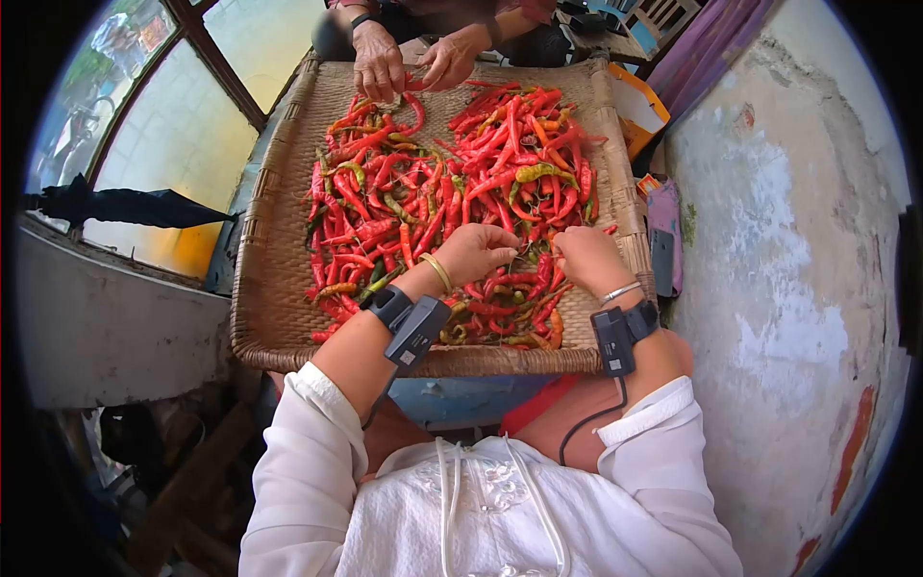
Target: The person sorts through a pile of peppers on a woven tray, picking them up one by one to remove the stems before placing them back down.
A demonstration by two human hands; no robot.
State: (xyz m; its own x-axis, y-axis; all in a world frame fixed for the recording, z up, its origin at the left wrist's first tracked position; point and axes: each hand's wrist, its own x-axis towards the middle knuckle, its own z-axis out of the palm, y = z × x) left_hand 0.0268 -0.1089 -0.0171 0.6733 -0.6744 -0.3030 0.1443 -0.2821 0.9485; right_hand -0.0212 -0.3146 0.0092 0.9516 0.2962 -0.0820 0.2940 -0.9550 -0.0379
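Observation:
Red chili peppers (pixel 510 144), with some orange and green ones among them, lie heaped in a large woven tray (pixel 272 279). Over the near part of the heap, my left hand (pixel 471 255) is closed, thumb and fingers brought together. Just to its right, my right hand (pixel 588 260) is closed too, its fingers curled and turned toward the left. A small gap separates the two hands. Peppers lie beneath and around both, and whatever their fingertips pinch is too small or hidden to make out.
Across the tray, another person's hands (pixel 409 62) hold a red pepper over the far edge. A dark folded umbrella (pixel 144 205) lies by the window at left. A bare plaster wall (pixel 769 260) stands at right, with a phone (pixel 661 260) beside the tray.

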